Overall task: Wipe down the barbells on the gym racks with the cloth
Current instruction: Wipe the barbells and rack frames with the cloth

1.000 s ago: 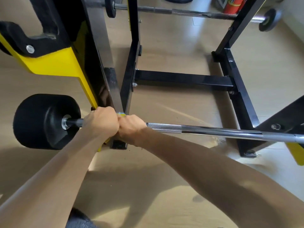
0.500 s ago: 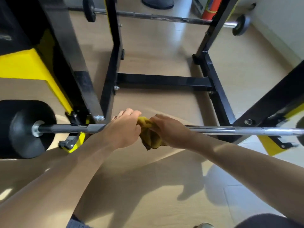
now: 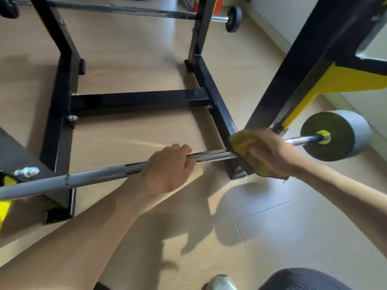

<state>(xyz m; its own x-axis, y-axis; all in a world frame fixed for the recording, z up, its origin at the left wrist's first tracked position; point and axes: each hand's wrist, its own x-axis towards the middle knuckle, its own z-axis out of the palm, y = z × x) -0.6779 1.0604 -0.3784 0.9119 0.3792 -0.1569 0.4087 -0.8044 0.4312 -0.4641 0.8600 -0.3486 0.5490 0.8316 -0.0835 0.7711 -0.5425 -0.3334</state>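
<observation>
- Gripping the near barbell (image 3: 100, 176) with fingers curled over the top, the left hand (image 3: 167, 170) sits about mid-shaft; half a second ago it was beside the left upright, almost touching the other hand
- Right hand (image 3: 270, 151), blurred with motion, is closed around the yellow cloth (image 3: 243, 143), which is wrapped on the bar; it has travelled toward 3 o'clock and is now well apart from the left hand, just beside the right upright (image 3: 303, 65)
- A loose tail of the cloth hangs below the right wrist
- Bare chrome shows between the two hands, and again between the cloth and the end weight
- The view has swung toward 3 o'clock: the black end weight (image 3: 335, 136) with its yellow hub is now in sight at 3 o'clock, while the left end weight seen earlier has gone out of frame
- The yellow bracket (image 3: 339, 80) of the right upright stands at 2 o'clock
- The black base frame (image 3: 138, 99) of the rack lies on the wooden floor (image 3: 272, 237) at 12 o'clock, beyond the bar
- A second barbell (image 3: 125, 9) rests across the far uprights at 12 o'clock, a small black plate (image 3: 234, 18) on its right end
- No bins, trays or other holders appear in view
- A shoe (image 3: 219, 282) and a dark-clothed knee (image 3: 303, 279) show at 5 o'clock
</observation>
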